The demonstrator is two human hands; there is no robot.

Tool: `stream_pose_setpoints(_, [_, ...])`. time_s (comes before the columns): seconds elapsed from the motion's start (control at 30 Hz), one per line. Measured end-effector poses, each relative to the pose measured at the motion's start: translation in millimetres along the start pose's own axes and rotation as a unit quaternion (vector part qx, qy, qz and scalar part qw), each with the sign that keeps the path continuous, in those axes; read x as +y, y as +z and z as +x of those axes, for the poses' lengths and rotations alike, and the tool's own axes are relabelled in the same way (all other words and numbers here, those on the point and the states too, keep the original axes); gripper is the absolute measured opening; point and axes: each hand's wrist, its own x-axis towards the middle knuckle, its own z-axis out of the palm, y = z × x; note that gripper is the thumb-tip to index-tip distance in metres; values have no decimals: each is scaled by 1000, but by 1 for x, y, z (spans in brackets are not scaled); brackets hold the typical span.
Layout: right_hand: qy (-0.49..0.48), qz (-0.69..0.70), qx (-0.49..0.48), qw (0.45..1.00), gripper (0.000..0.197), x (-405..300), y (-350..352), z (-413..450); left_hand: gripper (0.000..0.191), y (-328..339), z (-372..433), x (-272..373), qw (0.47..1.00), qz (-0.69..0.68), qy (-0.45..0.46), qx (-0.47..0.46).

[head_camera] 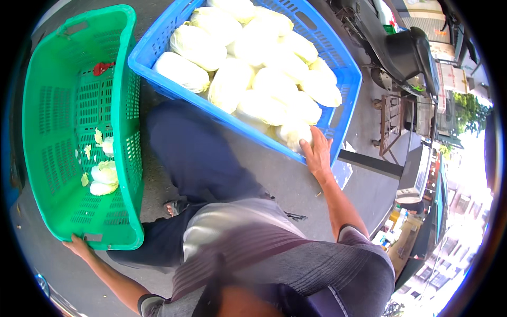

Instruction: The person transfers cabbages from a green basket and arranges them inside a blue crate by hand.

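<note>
My left hand grips the near end of a green plastic crate by its handle. The crate is tipped, its mouth facing left. Low inside it are a few napa cabbages, loose leaf scraps and a red scrap. My right hand is around the end of a pale napa cabbage at the near right corner of a blue plastic crate. Several more napa cabbages are piled in this blue crate; glare washes out many of them.
Right of the blue crate are a scale's post and display head. Beyond are a wooden wheeled dolly and a parked scooter. My bent knee lies between the crates, above grey pavement.
</note>
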Motion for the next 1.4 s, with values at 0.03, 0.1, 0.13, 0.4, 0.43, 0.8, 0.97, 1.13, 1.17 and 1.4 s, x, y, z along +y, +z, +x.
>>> stream_pose_setpoints(0.03, [23, -12, 16, 1000, 56, -1, 3, -5, 68, -1, 0, 0, 1000, 0, -2, 3])
stream_pose_setpoints(0.1, [47, -18, 40, 998, 52, -2, 5, -7, 69, 0, -7, 4, 1000, 13, -8, 14])
stream_pose_setpoints(0.13, [45, -18, 37, 998, 52, -1, 7, -4, 69, 2, -7, 4, 1000, 15, -10, 16])
stream_pose_setpoints(0.4, [31, 5, 36, 999, 45, 12, 6, -7, 71, 7, -15, 15, 993, 108, -37, 28])
stream_pose_setpoints(0.43, [42, -5, 31, 999, 45, 8, 3, -7, 71, 11, -24, 26, 993, 109, -41, 21])
stream_pose_setpoints(0.8, [63, 20, -3, 998, 50, 0, -8, -2, 70, 27, -25, 4, 962, 269, -51, 15])
stream_pose_setpoints(0.97, [14, 42, -14, 999, 55, 9, 0, 7, 71, 5, -40, 38, 970, 231, -68, 34])
stream_pose_setpoints(1.13, [58, -119, -76, 988, 53, 11, -2, 15, 76, -28, -57, 79, 966, 190, -175, -33])
stream_pose_setpoints(1.17, [50, -109, -67, 991, 53, 7, -2, 18, 80, -35, -68, 69, 972, 183, -147, -18])
stream_pose_setpoints(1.4, [-45, -119, -164, 978, 56, -23, -45, 22, 52, -188, -215, 35, 947, 177, -151, -222])
